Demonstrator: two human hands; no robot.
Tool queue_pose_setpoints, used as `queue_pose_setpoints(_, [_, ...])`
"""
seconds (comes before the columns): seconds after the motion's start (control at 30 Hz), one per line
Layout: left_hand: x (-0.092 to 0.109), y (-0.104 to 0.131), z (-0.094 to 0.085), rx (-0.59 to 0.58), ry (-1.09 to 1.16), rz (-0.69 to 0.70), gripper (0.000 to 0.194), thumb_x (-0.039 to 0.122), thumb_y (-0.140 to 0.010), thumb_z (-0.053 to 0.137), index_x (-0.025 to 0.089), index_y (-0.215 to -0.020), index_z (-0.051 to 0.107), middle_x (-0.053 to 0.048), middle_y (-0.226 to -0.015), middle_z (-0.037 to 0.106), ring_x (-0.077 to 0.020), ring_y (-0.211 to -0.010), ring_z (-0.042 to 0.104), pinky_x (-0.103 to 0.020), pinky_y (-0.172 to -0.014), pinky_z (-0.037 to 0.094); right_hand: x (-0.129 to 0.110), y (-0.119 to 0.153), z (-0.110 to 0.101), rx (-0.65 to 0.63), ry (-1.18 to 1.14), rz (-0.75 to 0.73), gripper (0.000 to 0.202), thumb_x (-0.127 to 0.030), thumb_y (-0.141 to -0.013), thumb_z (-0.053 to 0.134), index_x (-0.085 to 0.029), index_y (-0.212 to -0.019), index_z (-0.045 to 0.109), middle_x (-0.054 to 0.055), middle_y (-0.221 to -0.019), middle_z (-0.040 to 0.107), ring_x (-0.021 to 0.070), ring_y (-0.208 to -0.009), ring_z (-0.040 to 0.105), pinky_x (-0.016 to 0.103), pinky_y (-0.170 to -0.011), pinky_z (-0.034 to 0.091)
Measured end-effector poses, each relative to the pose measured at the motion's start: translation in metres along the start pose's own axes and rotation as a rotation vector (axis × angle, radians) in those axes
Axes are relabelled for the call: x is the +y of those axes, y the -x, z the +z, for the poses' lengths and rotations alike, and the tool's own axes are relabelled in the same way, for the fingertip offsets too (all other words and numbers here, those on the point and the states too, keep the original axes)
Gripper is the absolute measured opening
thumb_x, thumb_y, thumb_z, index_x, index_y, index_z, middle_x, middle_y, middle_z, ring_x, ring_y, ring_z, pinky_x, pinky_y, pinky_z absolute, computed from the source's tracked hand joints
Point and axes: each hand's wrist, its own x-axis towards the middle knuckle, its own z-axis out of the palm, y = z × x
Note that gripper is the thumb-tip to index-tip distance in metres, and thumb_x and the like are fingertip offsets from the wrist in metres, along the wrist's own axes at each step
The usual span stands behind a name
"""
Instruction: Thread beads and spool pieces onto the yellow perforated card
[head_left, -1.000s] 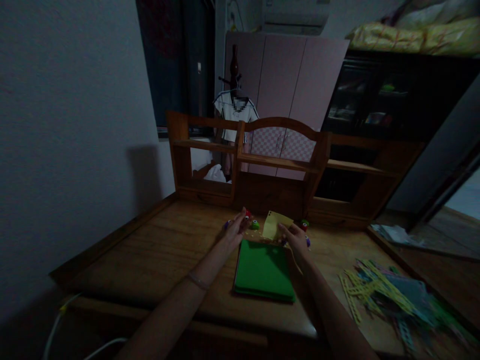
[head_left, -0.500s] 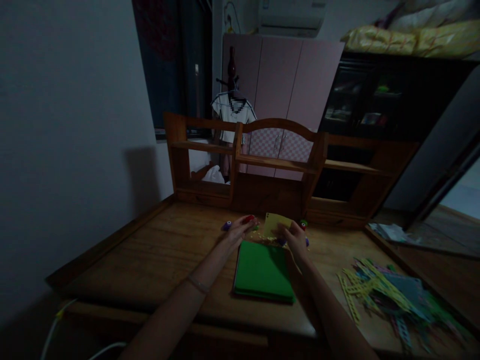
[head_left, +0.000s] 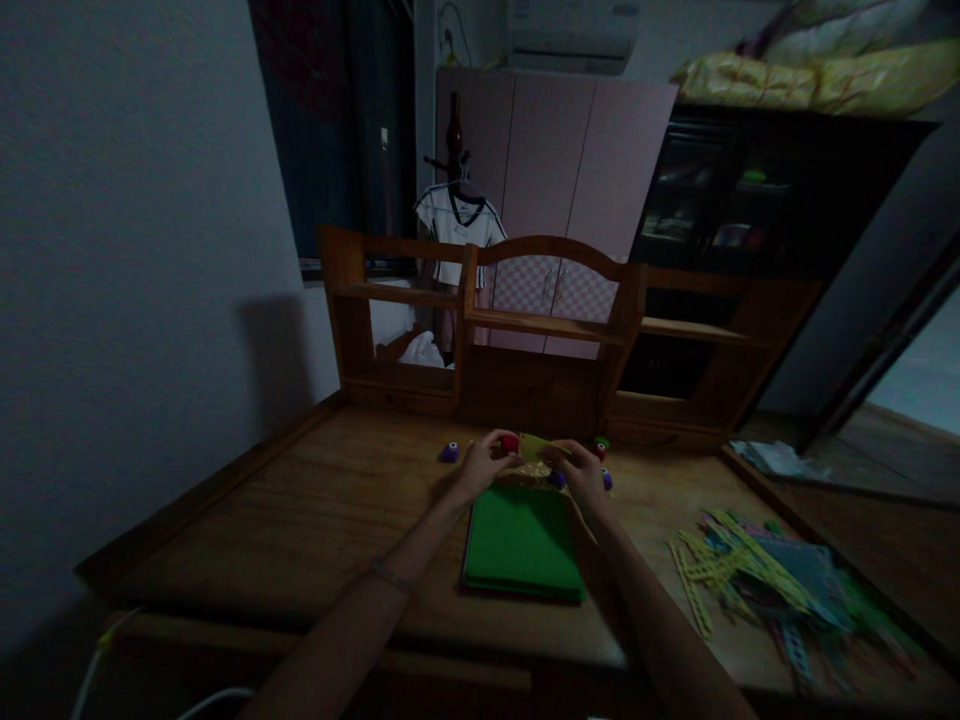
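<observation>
My left hand [head_left: 484,466] is closed on a small red punch [head_left: 509,443]. A thin yellow sheet [head_left: 534,448] spans the gap between my hands, its left end at the red punch. The fingers of my right hand [head_left: 577,470] pinch the sheet's right side. Small yellow scraps [head_left: 534,470] lie below it. A green pad [head_left: 523,542] rests on the desk just in front of my hands. One purple punch [head_left: 449,453] stands left of my left hand; another purple one [head_left: 607,479] and a red-green one [head_left: 601,447] are by my right hand.
A tangled heap of punched yellow, blue and pink strips [head_left: 757,575] covers the desk's right side. Behind my hands rises a wooden shelf unit [head_left: 551,322]. The desk [head_left: 300,510] meets a wall at left. White cables [head_left: 94,660] hang at the lower left.
My hands have come closer together. The yellow sheet has tilted flatter and moved left to the red punch, which now shows more upright in my left hand. The view has shifted slightly.
</observation>
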Motion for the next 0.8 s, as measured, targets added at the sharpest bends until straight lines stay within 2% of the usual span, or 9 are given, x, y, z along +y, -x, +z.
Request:
queue_pose_setpoints(0.3, [-0.006, -0.0007, 0.0015, -0.024, 0.077, -0.047, 0.047, 0.019, -0.059, 0.075, 0.016, -0.104, 0.062, -0.008, -0.096, 0.064, -0.0174, -0.081, 0.061, -0.027, -0.072, 0.05, -0.0025, 0.0005, 0.0013, 0.035, 0.016, 0.005, 0.03, -0.042, -0.072, 0.061, -0.014, -0.083, 0.066, 0.006, -0.077, 0.067, 0.0184, -0.071, 0.059, 0.026, -0.061, 0.044])
queue_pose_setpoints(0.47, [-0.0013, 0.0001, 0.0022, -0.059, 0.085, -0.069, 0.052, 0.02, -0.06, 0.075, 0.017, -0.11, 0.06, -0.009, -0.094, 0.065, -0.0181, -0.08, 0.061, -0.029, -0.072, 0.05, -0.0011, 0.0006, -0.0001, 0.052, -0.004, 0.007, 0.031, -0.042, -0.071, 0.062, -0.015, -0.085, 0.066, 0.005, -0.079, 0.067, 0.0184, -0.072, 0.06, 0.026, -0.062, 0.044])
queue_pose_setpoints(0.8, [-0.0029, -0.0005, 0.0024, -0.057, 0.08, -0.062, 0.054, 0.024, -0.059, 0.076, 0.016, -0.111, 0.06, -0.008, -0.093, 0.065, -0.0174, -0.08, 0.061, -0.027, -0.072, 0.049, -0.0021, 0.0012, 0.0017, 0.037, 0.0, 0.014, 0.027, -0.04, -0.072, 0.06, -0.015, -0.081, 0.065, 0.004, -0.074, 0.066, 0.0179, -0.069, 0.06, 0.025, -0.061, 0.045])
